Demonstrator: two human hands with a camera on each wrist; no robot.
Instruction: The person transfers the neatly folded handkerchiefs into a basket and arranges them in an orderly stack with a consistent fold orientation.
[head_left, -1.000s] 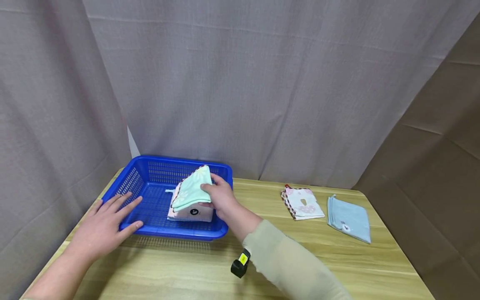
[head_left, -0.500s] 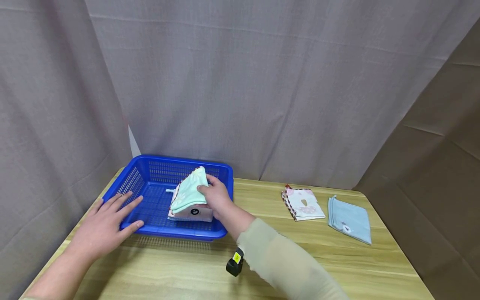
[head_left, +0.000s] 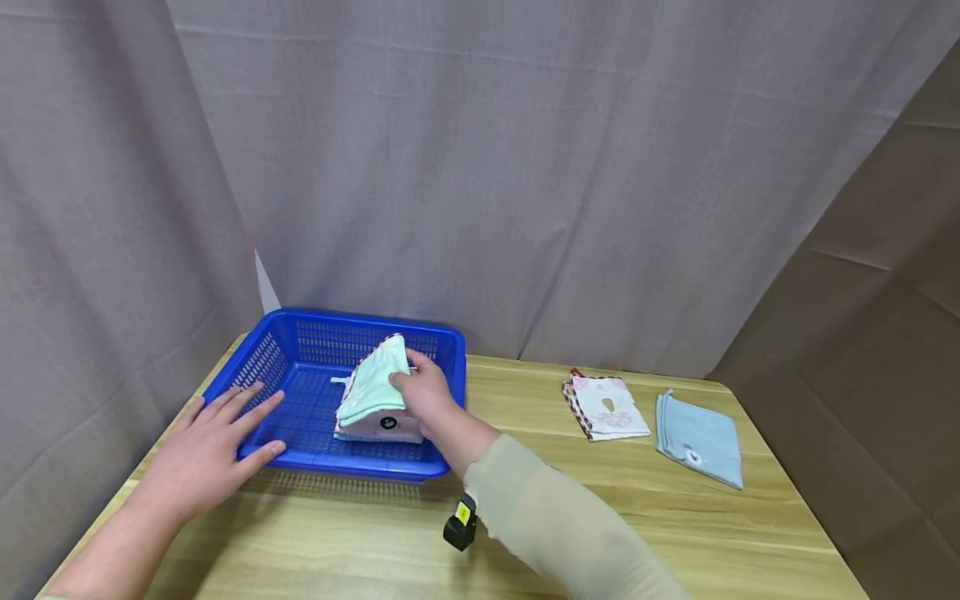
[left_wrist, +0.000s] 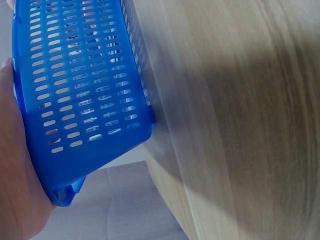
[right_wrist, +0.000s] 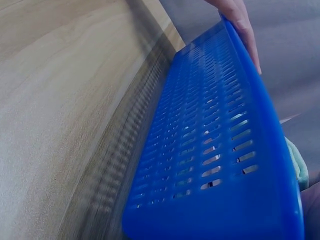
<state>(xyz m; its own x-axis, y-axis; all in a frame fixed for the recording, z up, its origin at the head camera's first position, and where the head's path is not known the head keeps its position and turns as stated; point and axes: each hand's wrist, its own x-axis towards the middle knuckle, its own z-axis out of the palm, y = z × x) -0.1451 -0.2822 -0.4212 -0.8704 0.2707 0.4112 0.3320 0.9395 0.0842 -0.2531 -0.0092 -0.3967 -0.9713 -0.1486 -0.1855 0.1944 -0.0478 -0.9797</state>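
My right hand point(head_left: 431, 398) pinches a folded mint-green towel point(head_left: 373, 387) by its right edge, thumb on top. The towel has a checked trim and is tilted, lying over a folded pink towel point(head_left: 401, 427) with a dark round emblem. Both are in the right half of a blue plastic basket point(head_left: 352, 467). My left hand point(head_left: 198, 458) rests with spread fingers over the basket's front left corner. In the left wrist view, that hand point(left_wrist: 17, 170) touches the basket's rim. The right wrist view shows the basket's slotted wall point(right_wrist: 200, 125) and a sliver of mint towel point(right_wrist: 298, 162).
On the wooden table point(head_left: 337, 542), right of the basket, lie a folded white-and-pink towel point(head_left: 618, 417) and a folded light blue towel point(head_left: 708, 437). A grey curtain point(head_left: 480, 183) hangs behind, and a brown panel point(head_left: 862, 333) stands at the right.
My right hand has shifted left and slightly down, carrying the mint-green towel further over the pink one. The left hand and the basket have stayed in place.
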